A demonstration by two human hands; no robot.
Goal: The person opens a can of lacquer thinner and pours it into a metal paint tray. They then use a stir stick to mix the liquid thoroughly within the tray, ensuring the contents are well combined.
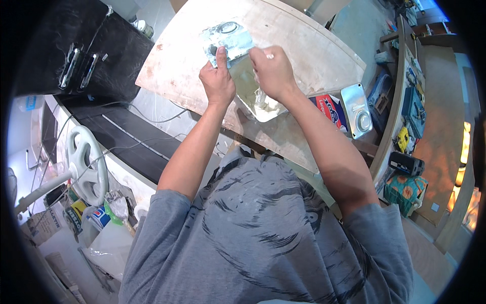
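Grey printed T-shirt filling lower frame, both forearms reaching up to wooden board. Left hand gripping small scraper-like tool, thumb pressing on it, near board's far edge. Right hand curling closed around pale putty lump. Grey-white smear covering only small patch; most of board looking bare. Flat metal can lying at board's right edge.

Just one head cam here, a fisheye looking steeply down over my chest at the wooden board, close in, edges bending.
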